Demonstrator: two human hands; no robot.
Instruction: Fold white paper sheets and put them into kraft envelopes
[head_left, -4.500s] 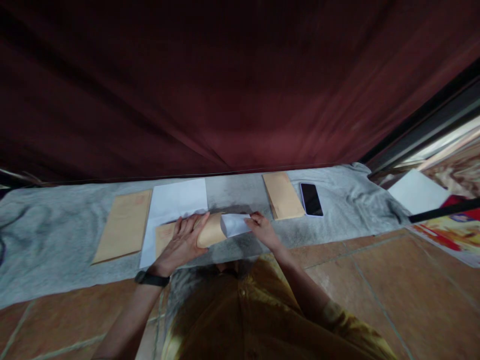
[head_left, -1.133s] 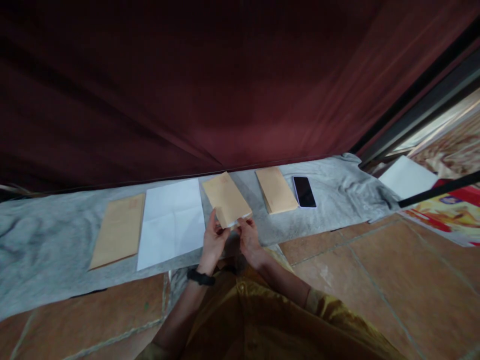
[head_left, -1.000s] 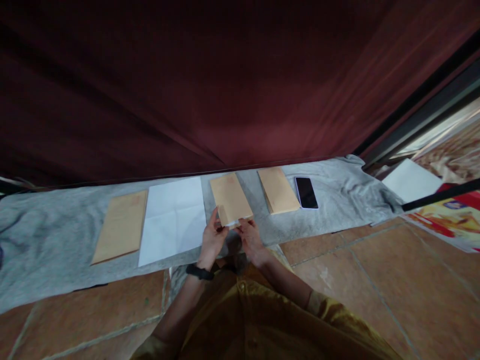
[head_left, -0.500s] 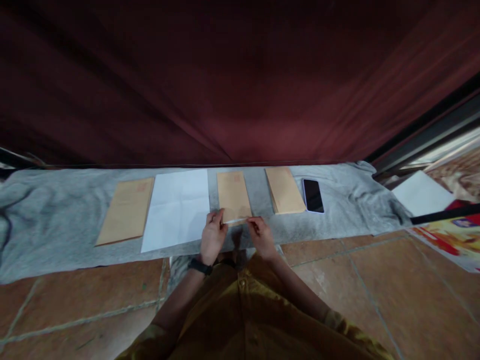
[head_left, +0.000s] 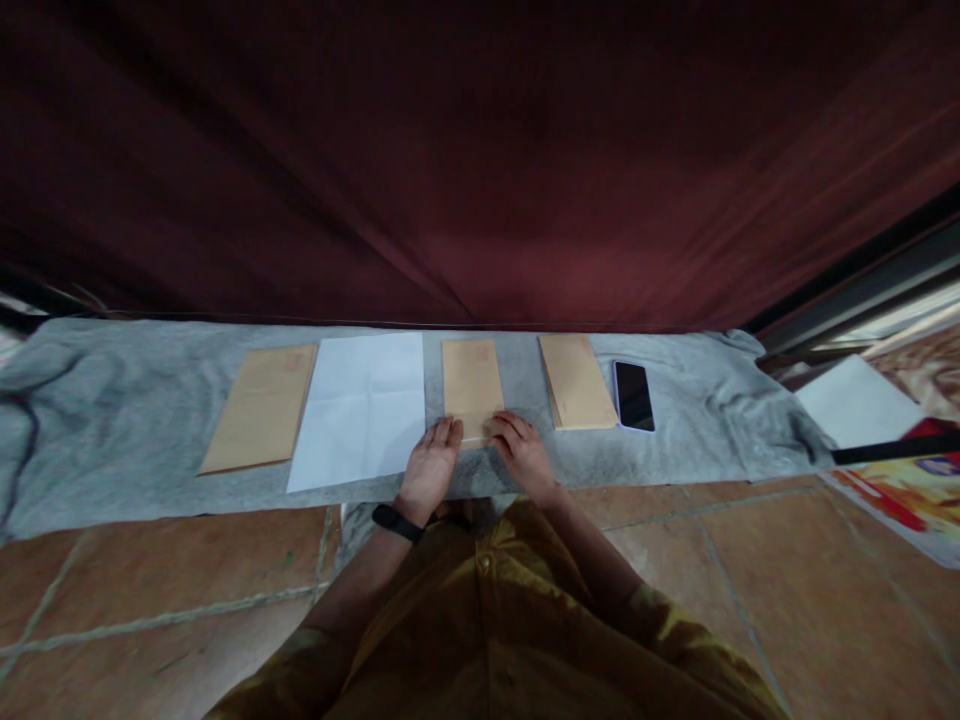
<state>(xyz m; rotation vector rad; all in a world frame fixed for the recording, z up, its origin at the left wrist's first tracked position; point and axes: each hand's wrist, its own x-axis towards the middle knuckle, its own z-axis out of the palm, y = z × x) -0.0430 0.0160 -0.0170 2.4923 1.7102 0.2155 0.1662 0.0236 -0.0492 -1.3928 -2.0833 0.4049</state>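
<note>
Envelope [head_left: 472,378], turned straighter, lies between paper [head_left: 364,408] and stack [head_left: 576,382].

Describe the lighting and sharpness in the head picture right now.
Head view: dim overall, the dark red cloth fading toward black at the top; head view: the creased white sheet looks bright but not blown out; head view: the red print on the middle envelope is too soft to read; head view: no strong glare on the phone.

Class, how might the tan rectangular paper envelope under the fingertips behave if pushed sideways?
The tan rectangular paper envelope would probably slide rather than tip, since it lies flat. The soft-looking grey fabric cloth beneath may drag on it. Looking thin, it is likely light and could buckle.
</note>
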